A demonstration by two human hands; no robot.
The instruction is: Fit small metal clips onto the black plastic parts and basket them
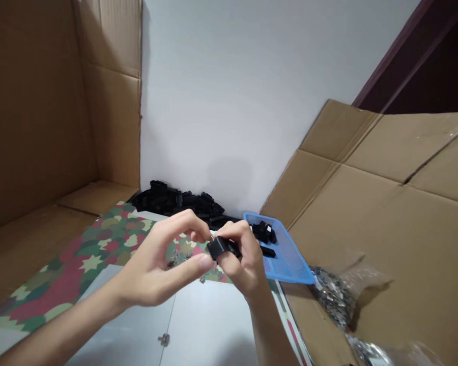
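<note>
the left hand [154,267] and right hand [244,259] held a small black plastic part [218,248] in a narrow fingertip pinch above the blue mesh tray [288,254]. so slight a grip risked a slip, dropping the part onto the camouflage-patterned mat [78,269].

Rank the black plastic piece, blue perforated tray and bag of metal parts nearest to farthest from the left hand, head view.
1. Black plastic piece: at the left hand's fingertips.
2. Blue perforated tray: farther right.
3. Bag of metal parts: farthest right.

wall: plain white [244,101] | sides: cardboard panels [34,117] | corner: dark wood frame [416,56]
</note>
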